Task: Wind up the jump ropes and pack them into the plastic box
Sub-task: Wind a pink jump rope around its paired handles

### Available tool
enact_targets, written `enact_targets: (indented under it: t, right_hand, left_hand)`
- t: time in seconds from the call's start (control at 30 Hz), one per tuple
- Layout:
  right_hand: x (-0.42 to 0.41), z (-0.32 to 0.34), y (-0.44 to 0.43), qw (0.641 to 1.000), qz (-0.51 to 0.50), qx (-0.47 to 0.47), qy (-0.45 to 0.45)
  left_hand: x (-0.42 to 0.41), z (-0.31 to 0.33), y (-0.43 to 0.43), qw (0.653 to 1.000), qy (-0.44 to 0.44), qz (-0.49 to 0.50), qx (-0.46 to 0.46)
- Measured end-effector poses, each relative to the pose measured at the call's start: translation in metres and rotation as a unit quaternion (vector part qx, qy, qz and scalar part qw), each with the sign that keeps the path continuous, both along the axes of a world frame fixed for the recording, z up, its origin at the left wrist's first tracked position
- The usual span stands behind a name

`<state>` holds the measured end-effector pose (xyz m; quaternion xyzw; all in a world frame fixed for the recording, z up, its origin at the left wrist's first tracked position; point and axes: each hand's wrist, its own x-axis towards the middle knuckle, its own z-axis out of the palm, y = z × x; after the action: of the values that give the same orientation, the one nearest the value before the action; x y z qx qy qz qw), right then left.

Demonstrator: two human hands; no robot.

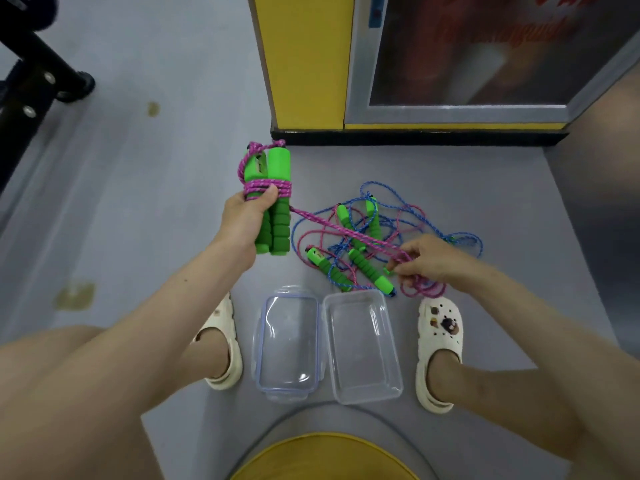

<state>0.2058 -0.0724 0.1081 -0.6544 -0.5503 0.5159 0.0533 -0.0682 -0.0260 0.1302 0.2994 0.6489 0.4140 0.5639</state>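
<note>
Red lettering (502, 31) is showing on the yellow cabinet's (304, 64) dark panel (433, 74), too blurred for reading.

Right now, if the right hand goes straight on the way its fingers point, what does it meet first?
Likely the loose green foam handle in the rope tangle. The right hand, pinching pink braided cord, may pass above it; depth is unclear.

Facing a yellow cabinet (304, 64) at twelve o'clock; wearing cream clogs (429, 339) on grey floor (156, 202); showing a black bolted frame (31, 81) at ten o'clock.
</note>
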Motion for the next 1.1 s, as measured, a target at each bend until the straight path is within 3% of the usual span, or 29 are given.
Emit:
enact_targets:
  t: [0.2,0.4,0.6,0.7,0.87,1.0,1.1]
  right_hand:
    - [0.023,-0.008,-0.016,0.998,0.037,0.001,-0.047]
    - [0.041,-0.018,-0.021,0.997,-0.012,-0.016,-0.070]
    - [0.050,-0.025,-0.023,0.991,0.030,-0.027,-0.128]
    - [0.052,-0.029,-0.031,0.991,0.005,-0.039,-0.124]
    - [0.052,-0.040,-0.052,0.989,-0.002,-0.084,-0.119]
    - [0.064,-0.042,-0.054,0.990,-0.067,-0.059,-0.108]
    - [0.075,-0.040,-0.053,0.979,-0.185,-0.079,-0.035]
  left_hand:
    - [-0.024,-0.009,0.001,0.999,0.028,0.033,-0.001]
    - [-0.045,-0.017,0.004,0.994,0.075,0.084,-0.005]
    - [-0.063,-0.033,-0.003,0.977,0.189,0.094,-0.013]
    - [-0.073,-0.034,-0.010,0.964,0.256,0.073,-0.019]
    - [-0.092,-0.038,-0.027,0.919,0.392,-0.002,-0.045]
    - [-0.099,-0.037,-0.035,0.890,0.450,-0.005,-0.072]
    - [-0.105,-0.038,-0.039,0.871,0.485,0.000,-0.082]
